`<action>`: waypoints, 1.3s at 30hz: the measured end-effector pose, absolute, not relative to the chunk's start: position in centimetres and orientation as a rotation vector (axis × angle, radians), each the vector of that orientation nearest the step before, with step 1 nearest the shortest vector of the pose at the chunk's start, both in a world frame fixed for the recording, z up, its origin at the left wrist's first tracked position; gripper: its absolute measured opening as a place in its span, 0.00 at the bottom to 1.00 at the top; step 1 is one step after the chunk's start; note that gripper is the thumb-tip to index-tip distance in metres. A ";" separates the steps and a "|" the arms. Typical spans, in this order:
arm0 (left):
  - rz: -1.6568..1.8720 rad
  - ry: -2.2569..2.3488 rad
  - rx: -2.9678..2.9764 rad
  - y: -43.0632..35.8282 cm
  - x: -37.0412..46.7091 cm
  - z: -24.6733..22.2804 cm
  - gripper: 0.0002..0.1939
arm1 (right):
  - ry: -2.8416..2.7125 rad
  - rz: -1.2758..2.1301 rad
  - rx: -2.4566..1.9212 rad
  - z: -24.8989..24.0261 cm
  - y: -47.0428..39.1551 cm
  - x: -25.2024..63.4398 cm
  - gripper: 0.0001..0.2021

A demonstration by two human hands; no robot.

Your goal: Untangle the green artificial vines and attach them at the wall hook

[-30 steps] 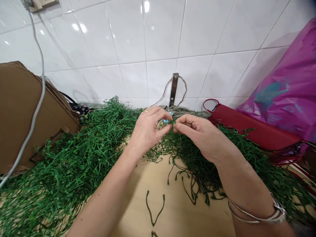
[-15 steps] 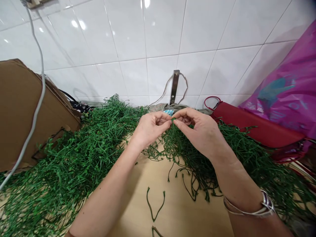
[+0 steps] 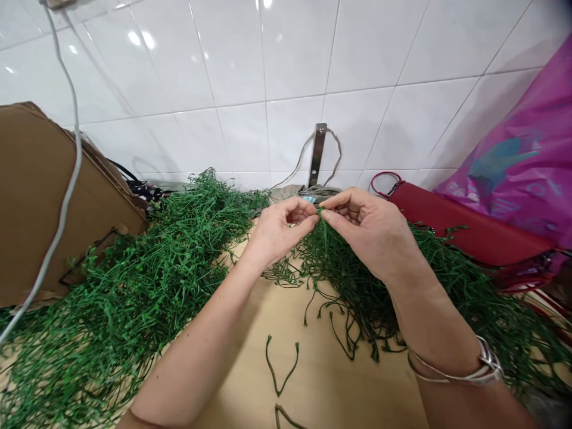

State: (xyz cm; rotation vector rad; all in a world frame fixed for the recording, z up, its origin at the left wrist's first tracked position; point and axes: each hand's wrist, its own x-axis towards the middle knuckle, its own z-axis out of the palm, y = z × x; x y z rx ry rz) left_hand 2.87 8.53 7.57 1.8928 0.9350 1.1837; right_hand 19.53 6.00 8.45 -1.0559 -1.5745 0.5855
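Green strand (image 3: 320,211), btwn L (image 3: 286,229) & R (image 3: 373,229) fingertips

Box (image 3: 58,202) left | bag (image 3: 473,226) right | strand piles (image 3: 156,286) between | tiled wall (image 3: 295,71) behind

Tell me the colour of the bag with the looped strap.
Red, showing best in the head view.

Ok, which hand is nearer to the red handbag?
Right. The right hand is just to the left of the red handbag; the left hand is farther left, on the other side of the right hand.
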 end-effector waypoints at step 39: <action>1.195 1.136 2.160 7.2 2.8 8.9 0.05 | -1.647 0.620 -1.223 8.6 6.3 21.0 0.06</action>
